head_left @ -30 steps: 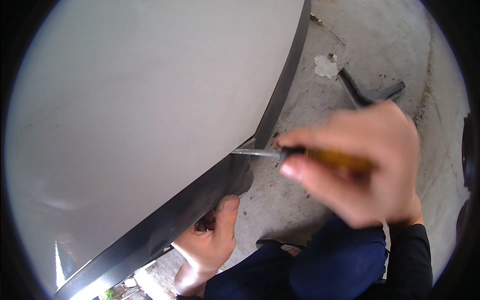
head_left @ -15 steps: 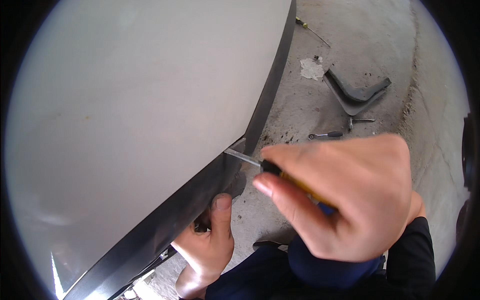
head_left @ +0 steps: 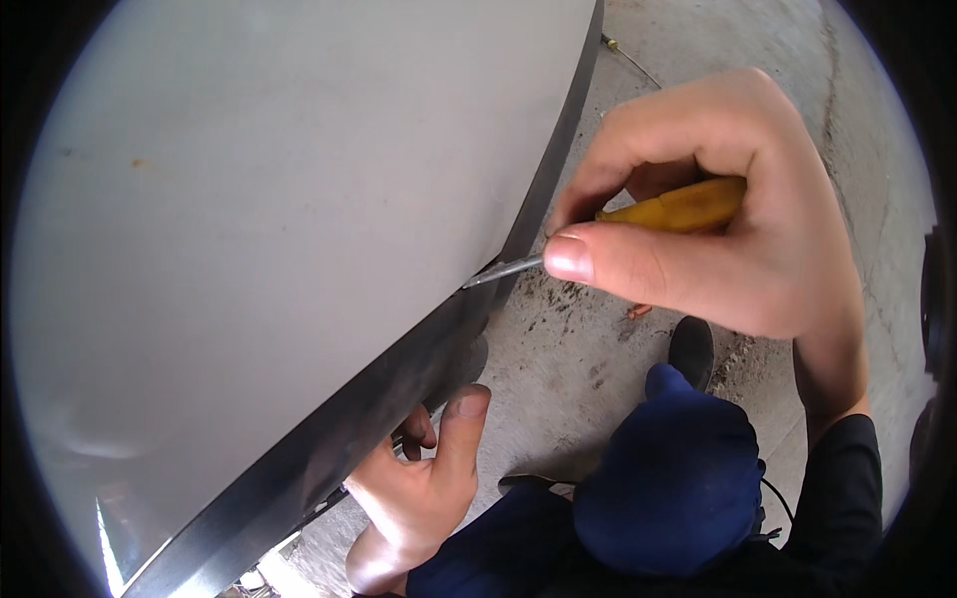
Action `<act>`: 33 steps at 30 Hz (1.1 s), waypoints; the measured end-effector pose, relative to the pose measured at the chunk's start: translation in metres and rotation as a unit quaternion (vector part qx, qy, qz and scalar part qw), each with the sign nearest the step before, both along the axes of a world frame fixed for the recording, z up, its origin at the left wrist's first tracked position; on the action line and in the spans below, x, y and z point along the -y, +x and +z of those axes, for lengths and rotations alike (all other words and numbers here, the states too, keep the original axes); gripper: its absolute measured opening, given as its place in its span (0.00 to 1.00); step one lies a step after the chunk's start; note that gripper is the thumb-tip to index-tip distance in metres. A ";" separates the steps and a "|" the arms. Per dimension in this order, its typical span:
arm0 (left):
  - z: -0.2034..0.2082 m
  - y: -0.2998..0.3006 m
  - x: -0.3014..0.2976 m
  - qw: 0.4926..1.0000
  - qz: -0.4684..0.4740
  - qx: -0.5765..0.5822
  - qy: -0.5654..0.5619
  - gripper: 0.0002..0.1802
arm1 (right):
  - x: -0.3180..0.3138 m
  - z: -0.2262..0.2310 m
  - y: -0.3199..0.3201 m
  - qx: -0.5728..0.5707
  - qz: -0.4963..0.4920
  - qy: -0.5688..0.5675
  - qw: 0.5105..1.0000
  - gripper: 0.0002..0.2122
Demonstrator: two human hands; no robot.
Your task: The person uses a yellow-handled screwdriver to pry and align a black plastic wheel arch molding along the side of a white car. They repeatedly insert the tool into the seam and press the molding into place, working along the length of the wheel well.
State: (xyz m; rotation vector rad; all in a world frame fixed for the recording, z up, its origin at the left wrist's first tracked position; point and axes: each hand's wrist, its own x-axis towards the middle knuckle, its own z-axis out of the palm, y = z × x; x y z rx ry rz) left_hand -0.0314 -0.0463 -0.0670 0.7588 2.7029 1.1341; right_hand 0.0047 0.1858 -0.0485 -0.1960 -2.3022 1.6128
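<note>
In my right hand (head_left: 758, 249) is a flat-blade screwdriver with a yellow handle (head_left: 678, 207), pinched between thumb and curled fingers. Its metal shaft (head_left: 506, 269) slants down to the left. The tip sits at the seam between a large white vehicle panel (head_left: 299, 199) and the dark trim strip (head_left: 329, 429) along its edge. My left hand (head_left: 424, 488) is lower down beside the trim's underside, thumb raised and apart from a bent finger. Its other fingers are hidden behind the trim.
A second screwdriver (head_left: 633, 63) lies on the concrete floor (head_left: 558, 399) at the far side. Close to me are my blue-clad knee (head_left: 663, 478) and a dark shoe (head_left: 692, 351). Dirt crumbs are scattered below the trim, near a small orange-brown piece (head_left: 639, 311).
My right hand has risen and turned, swinging the screwdriver handle upward while the tip stays near the seam. It now covers the floor parts seen before. My left thumb has shifted slightly right.
</note>
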 end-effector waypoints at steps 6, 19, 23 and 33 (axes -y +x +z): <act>0.002 0.002 -0.001 0.999 0.024 0.027 0.002 0.23 | -0.027 -0.010 -0.014 -0.070 0.093 0.055 0.992 0.12; -0.004 0.000 -0.002 1.000 0.011 0.003 -0.010 0.25 | -0.052 -0.049 -0.036 0.009 0.200 -0.090 0.976 0.15; -0.010 0.000 -0.001 1.000 0.021 -0.002 0.007 0.24 | -0.033 -0.032 -0.015 -0.075 0.117 0.061 0.988 0.12; -0.006 0.006 0.009 0.999 0.044 0.019 0.014 0.30 | -0.025 -0.018 -0.027 -0.115 0.120 0.008 0.986 0.07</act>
